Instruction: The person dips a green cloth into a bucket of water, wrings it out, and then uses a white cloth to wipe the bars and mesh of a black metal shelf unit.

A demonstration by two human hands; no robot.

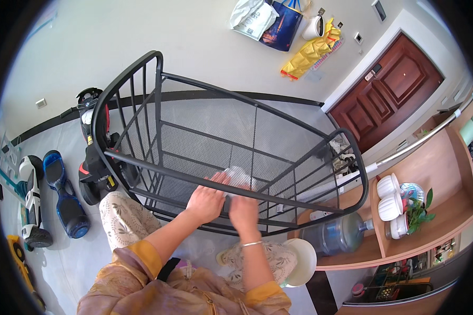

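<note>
A black metal rack (205,180) with rails and mesh panels stands tilted before me. My left hand (207,202) lies over its near rail, fingers bent around the bar. Close beside it, my right hand (243,212), with a bracelet on the wrist, reaches to the same rail. A crumpled white cloth or tissue (237,174) shows at the right hand's fingers, just past the rail. The rail and the cloth hide part of those fingers.
Hoverboards (65,194) and a black ride-on toy (92,157) stand left of the rack. At right are a wooden shelf (360,258), a large water bottle (333,234), white pots (389,197) and a white stool (302,262). Bags (281,26) hang on the wall near a brown door (386,94).
</note>
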